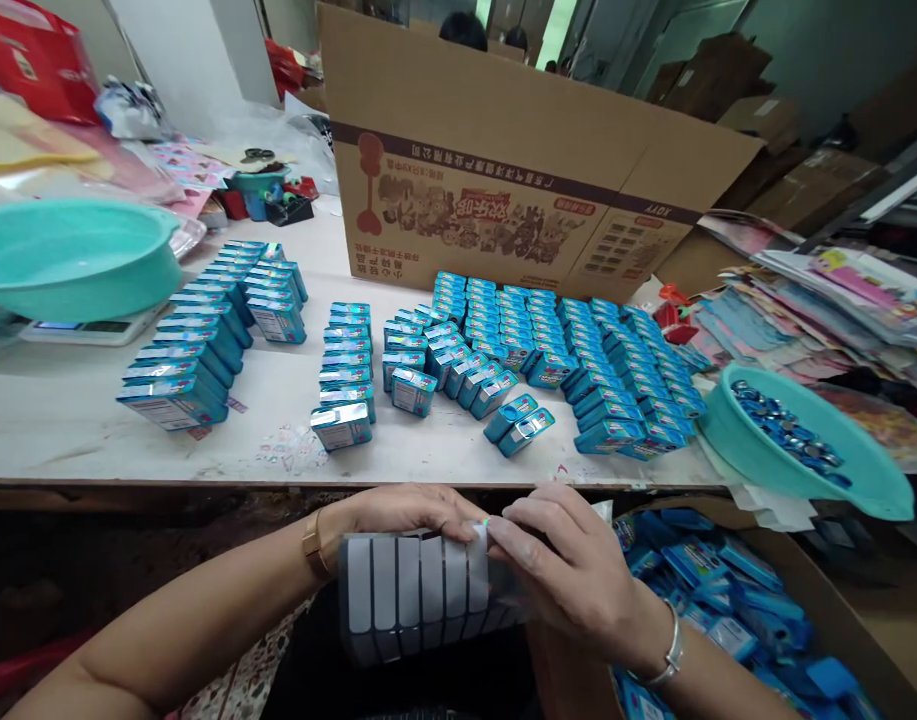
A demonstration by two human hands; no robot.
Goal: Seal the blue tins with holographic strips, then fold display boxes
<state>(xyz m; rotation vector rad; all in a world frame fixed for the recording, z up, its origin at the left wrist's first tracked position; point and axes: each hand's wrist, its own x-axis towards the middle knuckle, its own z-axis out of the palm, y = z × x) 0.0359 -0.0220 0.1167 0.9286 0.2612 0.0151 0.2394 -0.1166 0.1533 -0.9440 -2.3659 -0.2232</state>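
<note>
Over my lap, my left hand grips a strip of stickers by its upper edge. Whitish rectangular stickers run side by side along the strip, with dark gaps between them. My right hand pinches at the strip's right end, its fingertips close to my left thumb; whether a single sticker is between them I cannot tell. On the table just beyond stand two small blue tins, set apart from the long rows of similar blue tins. More tin rows stand at the left.
A turquoise basin with small shiny blue pieces sits at the table's right edge. Below it, a carton holds loose blue tins. A large cardboard box stands behind the rows. Another turquoise basin rests on a scale.
</note>
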